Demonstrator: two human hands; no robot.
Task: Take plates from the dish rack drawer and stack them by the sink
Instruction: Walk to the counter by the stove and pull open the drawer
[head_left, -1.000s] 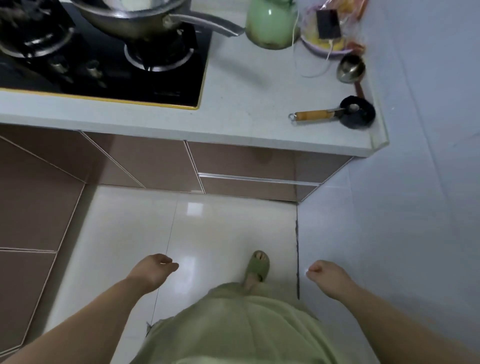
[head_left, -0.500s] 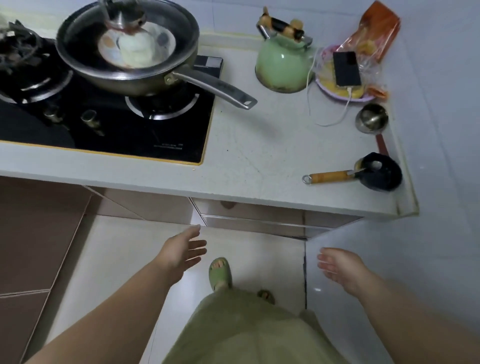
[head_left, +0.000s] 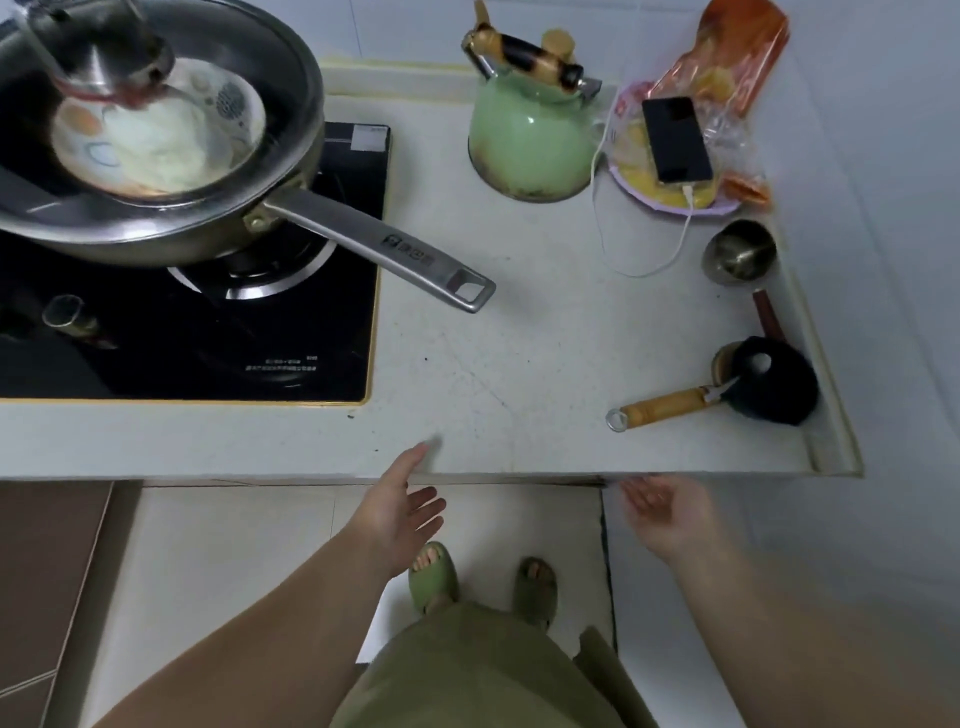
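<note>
Pale grey desk fills the upper view, its front edge running across just above both hands; cream floor tiles below. Far left: black gas hob set into the desk, carrying a steel frying pan under a glass lid, a patterned plate with pale food visible inside; pan handle projects right, over the desk. Centre back: green kettle, upright. To its right, a pink-rimmed plate with a dark phone lying on it, white cable looping off onto the desk, and an orange plastic bag behind. Near the right edge: small metal cup, then a black ladle with a wooden handle lying flat. Left hand below the desk edge, grip spread, fingers extended, thumb tip at the desk's front lip. Right hand also just under the edge, palm up, grip spread, holding nothing. Green slippers on the floor between the arms. Dish rack drawer and its plates: cannot tell, hidden beneath the desk overhang.
</note>
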